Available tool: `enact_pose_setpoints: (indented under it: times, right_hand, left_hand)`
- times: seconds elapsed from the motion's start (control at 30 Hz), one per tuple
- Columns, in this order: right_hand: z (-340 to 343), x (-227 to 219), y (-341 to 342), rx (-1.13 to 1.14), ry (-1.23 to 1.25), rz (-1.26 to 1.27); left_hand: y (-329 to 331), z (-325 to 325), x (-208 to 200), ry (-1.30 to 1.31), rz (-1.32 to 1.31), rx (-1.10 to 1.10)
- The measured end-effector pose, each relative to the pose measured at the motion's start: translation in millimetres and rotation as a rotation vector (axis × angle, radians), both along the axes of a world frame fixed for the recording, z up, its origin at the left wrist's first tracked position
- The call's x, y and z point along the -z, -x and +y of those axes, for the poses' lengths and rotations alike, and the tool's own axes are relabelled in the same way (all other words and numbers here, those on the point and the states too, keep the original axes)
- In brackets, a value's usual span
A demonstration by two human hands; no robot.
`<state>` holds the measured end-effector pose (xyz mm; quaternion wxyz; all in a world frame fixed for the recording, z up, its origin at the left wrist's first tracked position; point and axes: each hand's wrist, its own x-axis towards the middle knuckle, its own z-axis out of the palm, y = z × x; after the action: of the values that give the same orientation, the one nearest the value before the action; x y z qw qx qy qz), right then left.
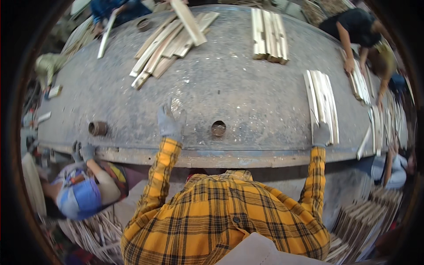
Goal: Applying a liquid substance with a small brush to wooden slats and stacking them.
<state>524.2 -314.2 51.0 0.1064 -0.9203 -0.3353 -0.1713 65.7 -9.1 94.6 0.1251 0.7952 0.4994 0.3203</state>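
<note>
My left hand [170, 123], in a grey glove, hovers over or rests on the grey metal table [247, 104] with its fingers spread and nothing in them. Over to the right, my right hand [321, 134], gloved the same way, is closed on the near end of a row of pale wooden slats [321, 95]. Part of its fingers is hidden against the wood. Between my hands stands a short rusty pipe piece [218, 128], nearer the left one.
A fanned pile of slats [170, 42] lies at the far left, a neat bundle [268, 35] at the far middle. Another rusty pipe piece [97, 128] stands left. A co-worker [360, 33] handles slats at the far right; a person [90, 187] is close on my left. Stacked wood [364, 216] fills the lower right.
</note>
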Motion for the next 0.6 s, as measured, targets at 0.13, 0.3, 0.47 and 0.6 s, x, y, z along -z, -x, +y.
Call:
enact_pose_setpoints:
  times: [0.13, 0.3, 0.47, 0.6]
  right_hand:
    - [-8, -11, 12, 0.131, 0.007, -0.015]
    - [0, -19, 24, 0.206, 0.034, 0.018]
    - [19, -38, 55, 0.337, 0.148, 0.096]
    - [33, -41, 67, 0.359, 0.183, 0.109]
  left_hand:
    - [22, 60, 16, 0.037, 0.046, -0.125]
    - [15, 163, 21, -0.014, 0.217, -0.285]
    - [16, 277, 16, 0.042, 0.418, -0.440]
    - [36, 345, 18, 0.318, 0.642, -0.251]
